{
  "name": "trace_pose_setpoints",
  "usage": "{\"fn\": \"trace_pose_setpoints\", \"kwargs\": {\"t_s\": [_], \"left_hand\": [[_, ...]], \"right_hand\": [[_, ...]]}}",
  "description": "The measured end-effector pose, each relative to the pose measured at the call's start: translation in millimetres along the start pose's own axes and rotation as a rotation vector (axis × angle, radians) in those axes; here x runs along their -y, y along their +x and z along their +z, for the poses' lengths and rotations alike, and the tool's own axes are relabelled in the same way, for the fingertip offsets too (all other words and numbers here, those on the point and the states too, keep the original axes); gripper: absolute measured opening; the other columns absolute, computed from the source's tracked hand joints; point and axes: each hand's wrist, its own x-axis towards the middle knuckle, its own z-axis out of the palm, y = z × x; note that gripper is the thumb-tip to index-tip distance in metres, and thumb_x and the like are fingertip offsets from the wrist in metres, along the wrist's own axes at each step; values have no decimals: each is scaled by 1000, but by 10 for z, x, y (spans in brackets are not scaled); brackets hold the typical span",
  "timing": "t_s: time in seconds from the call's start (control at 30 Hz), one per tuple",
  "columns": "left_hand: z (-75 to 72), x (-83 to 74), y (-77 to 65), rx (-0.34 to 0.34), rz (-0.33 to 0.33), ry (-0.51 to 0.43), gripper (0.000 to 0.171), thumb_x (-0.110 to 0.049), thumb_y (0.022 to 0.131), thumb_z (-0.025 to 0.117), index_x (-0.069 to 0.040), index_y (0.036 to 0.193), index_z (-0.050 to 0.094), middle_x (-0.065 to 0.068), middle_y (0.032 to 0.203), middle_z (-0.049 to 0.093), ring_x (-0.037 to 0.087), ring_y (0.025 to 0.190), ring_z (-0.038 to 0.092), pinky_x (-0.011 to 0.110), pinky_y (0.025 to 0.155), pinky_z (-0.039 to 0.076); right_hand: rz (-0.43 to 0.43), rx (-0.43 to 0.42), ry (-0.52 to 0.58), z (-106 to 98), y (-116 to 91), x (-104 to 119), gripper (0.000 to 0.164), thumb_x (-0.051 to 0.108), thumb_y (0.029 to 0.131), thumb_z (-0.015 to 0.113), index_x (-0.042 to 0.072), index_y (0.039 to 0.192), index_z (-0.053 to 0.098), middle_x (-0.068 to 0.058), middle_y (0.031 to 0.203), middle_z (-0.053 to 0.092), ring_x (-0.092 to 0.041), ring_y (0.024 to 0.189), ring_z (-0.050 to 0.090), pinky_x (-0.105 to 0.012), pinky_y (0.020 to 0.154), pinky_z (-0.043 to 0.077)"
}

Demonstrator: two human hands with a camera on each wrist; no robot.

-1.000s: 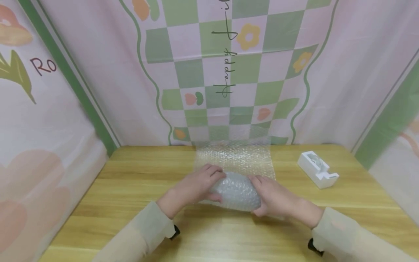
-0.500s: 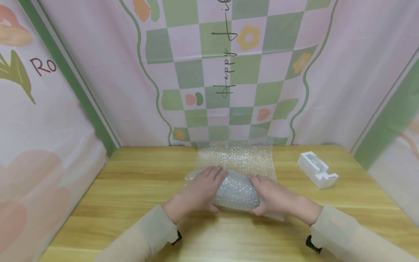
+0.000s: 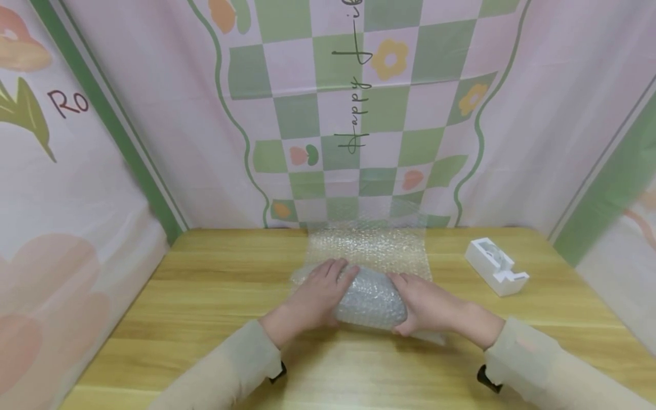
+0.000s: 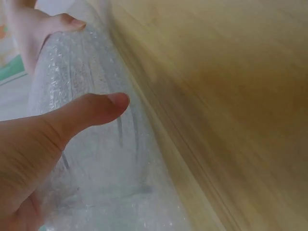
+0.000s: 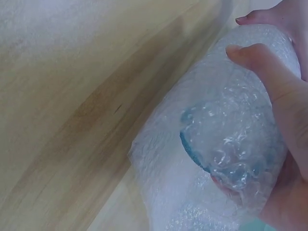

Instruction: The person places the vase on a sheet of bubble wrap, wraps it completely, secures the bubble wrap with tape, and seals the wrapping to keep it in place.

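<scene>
A bundle rolled in clear bubble wrap [image 3: 371, 299] lies crosswise on the wooden table. My left hand [image 3: 318, 293] grips its left end, the thumb [image 4: 98, 113] laid along the near side in the left wrist view. Its right end is held by my right hand [image 3: 427, 304], fingers over the top and thumb in front. A bluish-green curved edge [image 5: 192, 151] shows through the wrap at that end in the right wrist view; the wrapped thing's kind cannot be made out. From behind the bundle an unrolled sheet of bubble wrap [image 3: 366, 245] runs to the table's back.
On the right of the table [image 3: 215, 296] stands a white tape dispenser [image 3: 496, 266] with a clear roll in it. A printed curtain [image 3: 338, 114] hangs right behind the table's back edge, and more cloth hangs at both sides.
My left hand has shifted slightly right and reaches further over the bundle, and a flap of wrap shows past it on the left. The right hand stays nearly still on its end.
</scene>
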Motion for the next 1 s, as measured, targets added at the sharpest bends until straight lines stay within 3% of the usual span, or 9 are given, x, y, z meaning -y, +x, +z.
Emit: {"fn": "trace_pose_setpoints", "kwargs": {"t_s": [0.3,0.47,1.0], "left_hand": [[-26,7,10,46,-12,-55,118,-36,62,97,-6,154,31,26,150,40,38,138,43,48,119,33],[-53,5,2,34,0,-62,114,-35,63,97,-6,152,32,25,149,41,39,137,44,49,118,35],[-37,17,14,47,1,-66,115,-40,63,96,-5,153,33,26,149,41,40,137,44,50,117,36]], "right_hand": [[21,29,34,-15,-10,-14,109,34,66,95,-19,143,38,-36,131,56,-48,117,58,-61,100,49],[37,35,43,-14,-13,-20,111,37,66,95,-18,144,37,-36,132,54,-48,118,57,-62,100,49],[25,23,92,-29,-19,-22,112,36,66,96,-14,147,36,-32,137,54,-46,122,56,-61,104,47]]}}
